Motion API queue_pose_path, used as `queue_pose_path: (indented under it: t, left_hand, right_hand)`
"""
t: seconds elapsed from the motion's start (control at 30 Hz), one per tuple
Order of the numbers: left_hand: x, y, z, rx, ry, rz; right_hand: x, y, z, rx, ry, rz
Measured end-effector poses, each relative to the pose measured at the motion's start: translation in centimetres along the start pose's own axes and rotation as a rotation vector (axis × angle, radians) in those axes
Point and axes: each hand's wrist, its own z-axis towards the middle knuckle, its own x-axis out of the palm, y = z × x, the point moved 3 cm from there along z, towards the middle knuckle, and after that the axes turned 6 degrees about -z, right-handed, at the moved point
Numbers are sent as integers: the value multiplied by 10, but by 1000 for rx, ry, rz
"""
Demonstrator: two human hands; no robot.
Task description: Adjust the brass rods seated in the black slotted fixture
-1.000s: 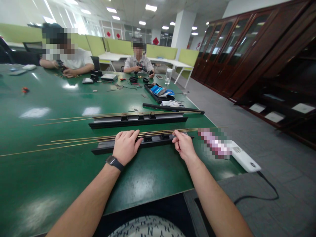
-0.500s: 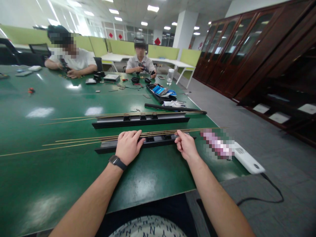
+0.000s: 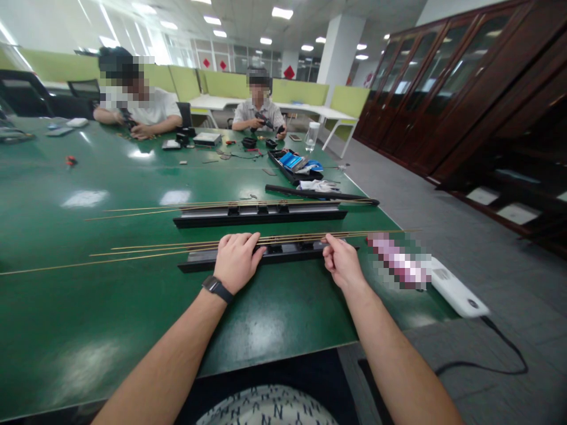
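In the head view, a long black rail with a grey inner face lies in front of me on the green table. Several thin gold rods run along it and stick out past both ends. My left hand is closed over the rail and rods near the left part, fingers over the far side and thumb on the near side. Farther right, my right hand has its index fingertip at the rods and its other fingers curled in. Its exact hold on the rods is partly hidden.
A second black rail with rods lies just beyond. Behind it are a black bar, white gloves and a black tray. A white corded device sits at the right edge. Two people sit across the table.
The whole view has shifted slightly, so things appear a little farther right. Both hands keep nearly the same places on the rail and rods.
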Motion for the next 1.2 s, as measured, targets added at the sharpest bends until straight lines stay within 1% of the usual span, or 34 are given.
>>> queue_pose_path:
  t: [0.5,0.73,1.03,1.2]
  left_hand:
    - [-3,-2,0,-8,22,6]
    - [-3,-2,-1,-8,21,5]
    - [-2,-1,-1,-9,19,-10]
    - [-2,-2,-1,-16,16,-10]
  right_hand:
    - [0,0,-1,-3,5,-16]
    - [1,-1,-1,-6,46,-48]
    - [-4,1,2,-13,-39,9]
    - [-3,-1,2,-13,15,-44]
